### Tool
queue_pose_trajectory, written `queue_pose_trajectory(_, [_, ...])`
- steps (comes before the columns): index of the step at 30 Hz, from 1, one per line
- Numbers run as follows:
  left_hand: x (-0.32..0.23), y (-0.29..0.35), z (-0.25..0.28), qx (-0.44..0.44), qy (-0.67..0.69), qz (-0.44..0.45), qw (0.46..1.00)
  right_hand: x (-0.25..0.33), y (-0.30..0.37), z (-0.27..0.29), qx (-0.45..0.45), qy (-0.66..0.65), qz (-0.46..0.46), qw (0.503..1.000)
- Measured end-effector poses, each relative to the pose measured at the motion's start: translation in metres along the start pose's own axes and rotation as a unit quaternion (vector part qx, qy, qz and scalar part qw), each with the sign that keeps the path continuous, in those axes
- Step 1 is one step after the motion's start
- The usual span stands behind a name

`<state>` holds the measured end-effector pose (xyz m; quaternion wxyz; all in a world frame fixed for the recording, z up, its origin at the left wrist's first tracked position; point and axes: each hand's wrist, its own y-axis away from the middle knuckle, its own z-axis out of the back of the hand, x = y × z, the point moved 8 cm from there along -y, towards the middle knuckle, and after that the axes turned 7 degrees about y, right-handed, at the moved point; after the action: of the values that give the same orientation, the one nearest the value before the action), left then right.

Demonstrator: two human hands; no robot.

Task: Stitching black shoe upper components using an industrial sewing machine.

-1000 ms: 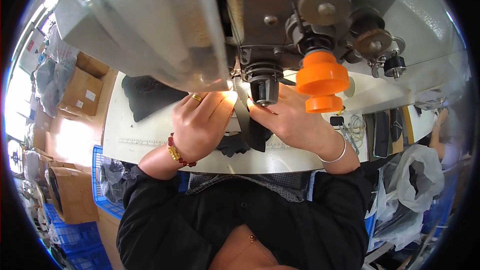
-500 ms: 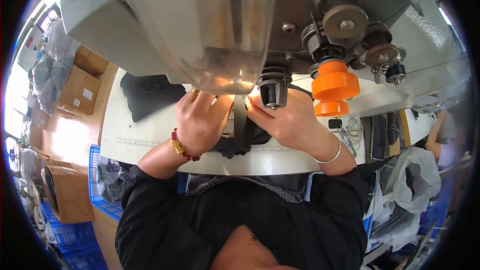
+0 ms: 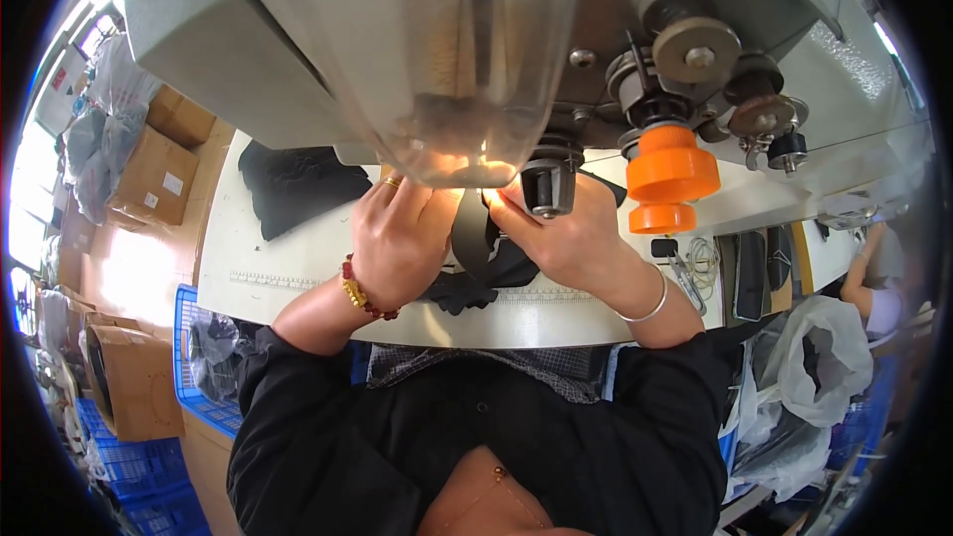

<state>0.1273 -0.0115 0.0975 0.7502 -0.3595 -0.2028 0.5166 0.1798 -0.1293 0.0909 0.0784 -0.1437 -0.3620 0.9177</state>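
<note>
A grey sewing machine (image 3: 298,50) fills the top of the view, with an orange thread cone (image 3: 670,179) on its right side. Under its head lies a dark fabric piece (image 3: 475,256) on a white table (image 3: 288,268). My left hand (image 3: 397,238) presses on the fabric's left side, fingers pointing toward the lit needle area. My right hand (image 3: 566,238) holds the fabric's right side just below a black cylindrical machine part (image 3: 546,184). The needle itself is hidden behind the machine.
A pile of black cloth (image 3: 293,184) lies on the table's left. Cardboard boxes (image 3: 149,174) and a blue crate (image 3: 194,357) stand on the left. Black items (image 3: 749,268) and cables lie at the table's right, with plastic bags (image 3: 814,357) below and another person's arm (image 3: 874,273) beyond.
The view has moved closer to the machine, which covers more of the top. Both hands stay on the dark fabric and have shifted slightly toward the needle.
</note>
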Motion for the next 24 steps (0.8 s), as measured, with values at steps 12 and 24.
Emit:
queue_pose_trajectory(12, [0.004,-0.006,0.008,-0.010,0.039,0.016,0.999,-0.027,0.003,0.000,-0.033,-0.119,-0.075,0.989])
queue_pose_trajectory(24, [-0.034,-0.006,0.011,0.032,0.034,-0.106,0.993,-0.029,0.000,0.003,-0.016,-0.116,-0.045,0.992])
